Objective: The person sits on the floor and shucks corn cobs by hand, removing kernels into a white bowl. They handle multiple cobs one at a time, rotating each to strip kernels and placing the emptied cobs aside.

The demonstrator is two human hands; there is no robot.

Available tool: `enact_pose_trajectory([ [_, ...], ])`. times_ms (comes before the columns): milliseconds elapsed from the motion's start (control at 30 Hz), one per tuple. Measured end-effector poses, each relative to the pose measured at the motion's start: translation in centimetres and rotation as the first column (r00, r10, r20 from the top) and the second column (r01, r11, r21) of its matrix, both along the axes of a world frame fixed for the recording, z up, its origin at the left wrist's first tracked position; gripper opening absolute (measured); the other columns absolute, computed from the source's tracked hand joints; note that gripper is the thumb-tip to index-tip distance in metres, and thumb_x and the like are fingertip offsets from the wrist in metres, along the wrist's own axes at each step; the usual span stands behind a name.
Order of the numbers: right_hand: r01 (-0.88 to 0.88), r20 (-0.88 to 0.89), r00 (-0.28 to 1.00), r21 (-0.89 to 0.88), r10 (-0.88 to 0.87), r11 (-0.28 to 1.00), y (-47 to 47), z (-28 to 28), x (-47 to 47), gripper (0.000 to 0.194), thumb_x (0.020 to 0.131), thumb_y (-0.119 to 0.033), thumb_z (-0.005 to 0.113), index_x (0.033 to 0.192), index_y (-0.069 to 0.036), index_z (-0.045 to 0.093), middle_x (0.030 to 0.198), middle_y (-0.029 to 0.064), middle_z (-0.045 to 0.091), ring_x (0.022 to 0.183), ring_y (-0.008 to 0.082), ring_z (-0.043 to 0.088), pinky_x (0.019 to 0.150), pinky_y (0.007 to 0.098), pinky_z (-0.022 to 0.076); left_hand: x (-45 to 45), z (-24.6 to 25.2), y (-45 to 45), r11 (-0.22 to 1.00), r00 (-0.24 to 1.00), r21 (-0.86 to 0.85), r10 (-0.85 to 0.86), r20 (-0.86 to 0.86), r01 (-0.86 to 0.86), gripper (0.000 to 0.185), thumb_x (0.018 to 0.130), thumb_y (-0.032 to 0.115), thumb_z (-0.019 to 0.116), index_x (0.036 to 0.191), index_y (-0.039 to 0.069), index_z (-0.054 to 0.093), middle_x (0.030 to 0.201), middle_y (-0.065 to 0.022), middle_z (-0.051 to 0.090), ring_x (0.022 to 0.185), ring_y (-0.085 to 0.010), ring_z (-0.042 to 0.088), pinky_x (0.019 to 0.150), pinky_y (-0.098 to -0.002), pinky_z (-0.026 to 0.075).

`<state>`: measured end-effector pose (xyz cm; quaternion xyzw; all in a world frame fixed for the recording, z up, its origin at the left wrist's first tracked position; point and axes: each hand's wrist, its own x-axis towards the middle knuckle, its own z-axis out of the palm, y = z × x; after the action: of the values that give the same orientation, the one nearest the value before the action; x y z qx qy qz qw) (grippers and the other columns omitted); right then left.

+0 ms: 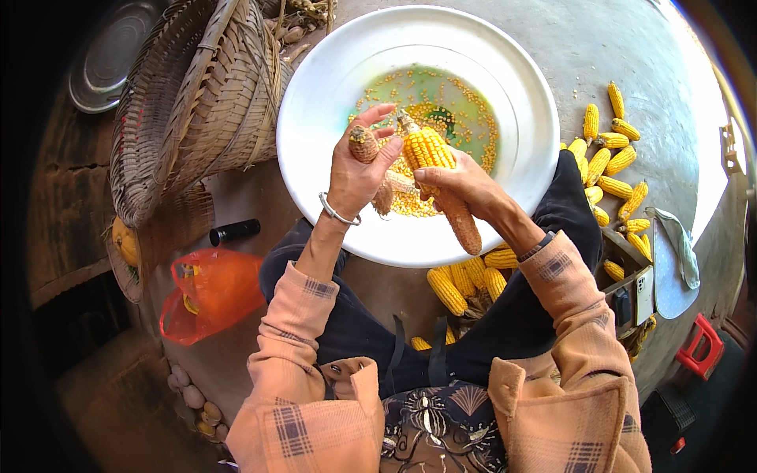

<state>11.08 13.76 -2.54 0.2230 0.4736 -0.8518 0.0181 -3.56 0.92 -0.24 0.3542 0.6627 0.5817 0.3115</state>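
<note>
My left hand (353, 168) holds a bare corn cob (362, 143) against its palm, fingers spread and thumb at the ear beside it. My right hand (470, 183) grips an ear of corn (429, 149), its upper part covered in yellow kernels and its stem end pointing away from me. A bare reddish cob length (461, 224) sticks out below that hand; whether it belongs to the same ear, I cannot tell. Under both hands is a wide white basin (520, 112), with loose kernels (467, 100) scattered over its green-patterned bottom. Another stripped cob (401, 181) lies inside.
Unshelled ears (615, 186) lie on the floor at right, and more ears (464, 281) between my legs. A woven basket (230, 100) leans at left, above a black cylinder (235, 232) and an orange plastic bag (219, 301). A phone (644, 295) and red plastic stool (701, 347) are at right.
</note>
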Motion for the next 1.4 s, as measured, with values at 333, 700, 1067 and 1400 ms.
enact_pose_trajectory([
  [333,-0.041,0.069,0.997,0.85,-0.035,0.525,-3.3,-0.6,0.5,0.05,0.066,-0.022,0.074,0.101,0.004,0.049,0.078,0.0259,0.064,0.075,0.0417,0.065,0.069,0.0452,0.0525,2.6,-1.3,0.4,0.995,0.995,-0.069,0.079,0.065,-0.075,0.015,0.089,0.007,0.07,0.102,0.002,0.065,0.1,-0.004,0.066,0.089,-0.0101,0.06,0.08,-0.0248,0.05],
  [700,-0.16,0.088,0.981,-0.114,0.17,0.981,-1.7,0.3,1.6,0.034,0.076,-0.026,0.071,0.095,-0.002,0.056,0.071,0.0054,0.059,0.054,0.013,0.058,0.048,0.0265,0.0494,1.5,-3.4,1.7,0.977,0.979,-0.072,0.198,-0.045,-0.201,0.008,0.087,0.008,0.07,0.085,0.001,0.068,0.071,-0.0002,0.064,0.065,-0.0066,0.059,0.061,-0.024,0.049],
  [1067,-0.01,0.054,0.998,0.736,-0.044,0.677,-1.2,-1.7,0.7,0.05,0.067,-0.025,0.073,0.102,0.004,0.052,0.081,0.0185,0.064,0.071,0.0304,0.065,0.066,0.0388,0.0528,0.3,-0.3,1.5,0.996,0.902,-0.088,0.011,0.431,0.029,0.022,0.094,0.016,0.064,0.111,0.003,0.061,0.094,-0.0039,0.066,0.088,-0.0117,0.062,0.082,-0.0264,0.051],
  [1400,-0.091,0.076,0.993,-0.068,0.096,0.994,-3.5,0.2,1.5,0.036,0.079,-0.026,0.068,0.101,-0.002,0.053,0.076,0.0068,0.061,0.059,0.0138,0.061,0.045,0.0263,0.0511,2.6,-2.9,1.4,0.945,0.955,-0.14,0.295,-0.013,-0.294,0.013,0.089,0.011,0.069,0.087,-0.002,0.067,0.076,-0.0024,0.066,0.069,-0.0084,0.059,0.064,-0.025,0.05],
])
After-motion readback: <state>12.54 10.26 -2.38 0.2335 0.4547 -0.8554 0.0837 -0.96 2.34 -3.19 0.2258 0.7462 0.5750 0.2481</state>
